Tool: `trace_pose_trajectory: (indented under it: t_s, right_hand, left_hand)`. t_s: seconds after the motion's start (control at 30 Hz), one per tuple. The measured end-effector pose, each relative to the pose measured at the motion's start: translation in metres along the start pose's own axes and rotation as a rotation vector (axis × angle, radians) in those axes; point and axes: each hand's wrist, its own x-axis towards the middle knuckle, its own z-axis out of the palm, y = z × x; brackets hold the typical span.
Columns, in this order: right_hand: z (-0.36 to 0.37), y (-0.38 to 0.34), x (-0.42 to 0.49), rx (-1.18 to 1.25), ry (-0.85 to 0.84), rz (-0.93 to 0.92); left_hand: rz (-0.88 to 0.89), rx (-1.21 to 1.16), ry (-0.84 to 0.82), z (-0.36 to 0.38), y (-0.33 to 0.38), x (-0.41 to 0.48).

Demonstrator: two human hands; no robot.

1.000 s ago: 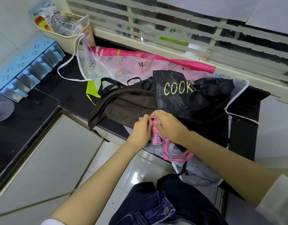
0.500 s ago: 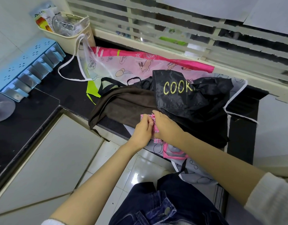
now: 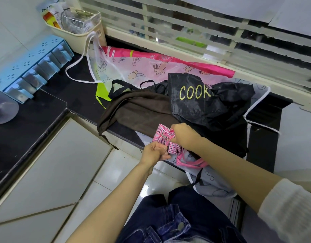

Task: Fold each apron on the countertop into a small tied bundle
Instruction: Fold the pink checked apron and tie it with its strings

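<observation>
Bundle [image 3: 162, 137] of pink checked cloth is being held at the front edge of the countertop [image 3: 81, 102]. The hands, pressed together on it a moment ago, are now pulling apart: left hand [image 3: 154, 153] is pinching one strap end, right hand [image 3: 183, 135] is gripping the other. Probably the knot is tightening. Black apron [image 3: 203, 106] and brown apron [image 3: 139, 109] are waiting unfolded behind.
</observation>
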Motion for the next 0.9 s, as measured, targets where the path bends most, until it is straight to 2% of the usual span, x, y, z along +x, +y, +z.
trace_pose_trajectory:
  t_s: [0.07,0.13,0.37,0.43,0.53,0.63,0.73,0.8,0.9]
  right_hand:
    - [0.002,0.005,-0.002,0.064,0.023,-0.022]
    - [0.004,0.01,-0.005,0.108,0.039,-0.03]
    - [0.005,0.018,-0.005,0.204,0.068,-0.031]
    - [0.004,0.02,-0.005,0.218,0.083,-0.02]
    - [0.002,0.023,-0.003,0.219,0.073,-0.004]
    - [-0.001,0.023,-0.002,0.209,0.049,-0.041]
    - [0.001,0.018,-0.005,0.183,0.041,-0.076]
    - [0.007,0.012,-0.008,0.165,0.045,-0.1]
    - [0.019,0.008,-0.016,0.166,0.058,-0.121]
  left_hand:
    - [-0.121,-0.133,-0.007,0.0,0.004,0.005]
    - [-0.164,-0.188,0.0,-0.001,0.002,0.007]
    - [-0.021,-0.042,0.065,0.004,-0.001,0.01]
    - [0.034,0.033,0.033,0.001,0.0,0.009]
    - [0.234,0.259,0.061,0.0,0.004,0.006]
    - [0.57,0.574,0.143,0.001,0.018,-0.002]
    - [0.908,0.74,0.106,0.004,0.044,-0.008]
    - [0.973,0.931,0.107,0.004,0.059,-0.001]
    - [0.833,1.064,0.058,-0.002,0.07,0.017]
